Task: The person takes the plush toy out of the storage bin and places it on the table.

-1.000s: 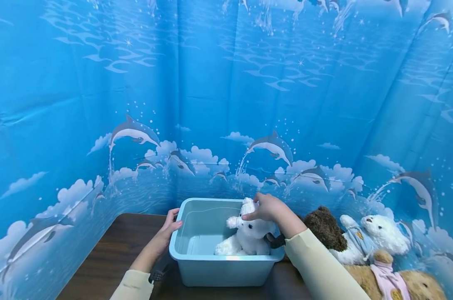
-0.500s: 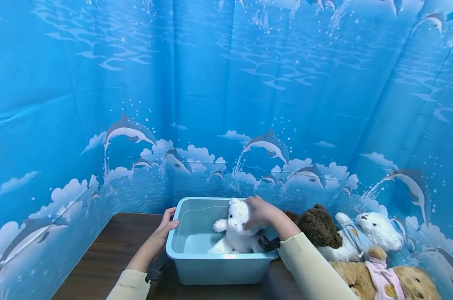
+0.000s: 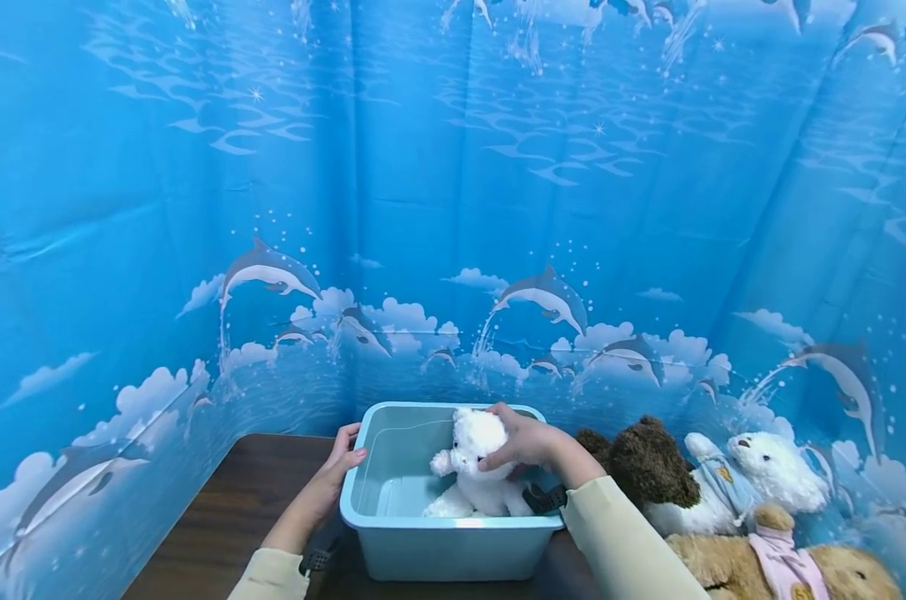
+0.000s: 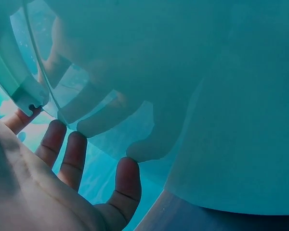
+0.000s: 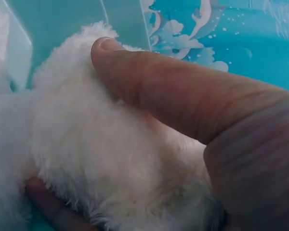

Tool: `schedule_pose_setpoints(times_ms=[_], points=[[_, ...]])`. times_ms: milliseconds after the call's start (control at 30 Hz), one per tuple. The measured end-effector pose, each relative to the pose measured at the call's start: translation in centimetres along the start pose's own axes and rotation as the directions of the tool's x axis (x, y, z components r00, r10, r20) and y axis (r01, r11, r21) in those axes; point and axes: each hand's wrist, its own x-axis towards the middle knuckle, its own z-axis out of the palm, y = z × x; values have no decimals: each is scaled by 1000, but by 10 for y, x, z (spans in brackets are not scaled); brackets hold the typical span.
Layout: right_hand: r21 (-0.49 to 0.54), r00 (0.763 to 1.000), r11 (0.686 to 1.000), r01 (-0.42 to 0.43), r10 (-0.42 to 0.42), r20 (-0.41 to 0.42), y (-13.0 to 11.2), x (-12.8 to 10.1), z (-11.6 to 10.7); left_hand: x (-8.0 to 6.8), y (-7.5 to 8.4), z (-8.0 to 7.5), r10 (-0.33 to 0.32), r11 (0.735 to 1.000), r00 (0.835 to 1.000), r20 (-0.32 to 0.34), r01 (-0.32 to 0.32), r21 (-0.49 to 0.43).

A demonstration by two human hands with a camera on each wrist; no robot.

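Note:
A white plush bear (image 3: 473, 467) sits inside a light blue plastic tub (image 3: 392, 533) on the dark wooden table (image 3: 227, 508). My right hand (image 3: 520, 442) grips the bear's head, with the thumb (image 5: 149, 82) lying over the white fur (image 5: 86, 168) and fingers under it. My left hand (image 3: 340, 467) rests with straight fingers (image 4: 72, 154) against the tub's left outer wall (image 4: 183, 96), just below its rim.
To the right of the tub lie a dark brown plush bear (image 3: 648, 462), a white bear in a light blue shirt (image 3: 753, 483) and a tan bear in pink (image 3: 783, 567). A blue dolphin-print curtain (image 3: 453, 208) closes in the table on all sides.
My right hand has lowered the white bear a little deeper and leftward into the tub. The left hand stays on the tub's left side.

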Motion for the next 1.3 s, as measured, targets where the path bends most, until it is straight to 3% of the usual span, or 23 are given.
schedule_pose_setpoints(times_ms=[367,500,700,867,1067,1233,1300], points=[[1,993,995,98,-98,-64,-2,-6,-3,1,-2,-1,-11,999,1000,-17,12,30],[-42,972,982,183,-187,-143,-16,-22,-13,1,-2,0,-12,1000,1000,-20,13,18],[-116,904,949,293,-314,-289,-46,-66,-34,2,-2,1,-15,1000,1000,-17,15,18],[-129,838,937,326,-349,-419,-58,-111,-47,-1,0,0,-13,1000,1000,-10,13,15],[-130,743,938,320,-334,-580,-46,-171,-52,-2,0,3,-21,1000,1000,-3,21,-2],[-86,679,947,309,-283,-677,-28,-209,-49,-1,-2,1,-20,1000,1000,-11,20,-2],[-52,666,953,298,-247,-704,-20,-222,-46,-1,-1,0,-17,1000,1000,-10,17,3]])
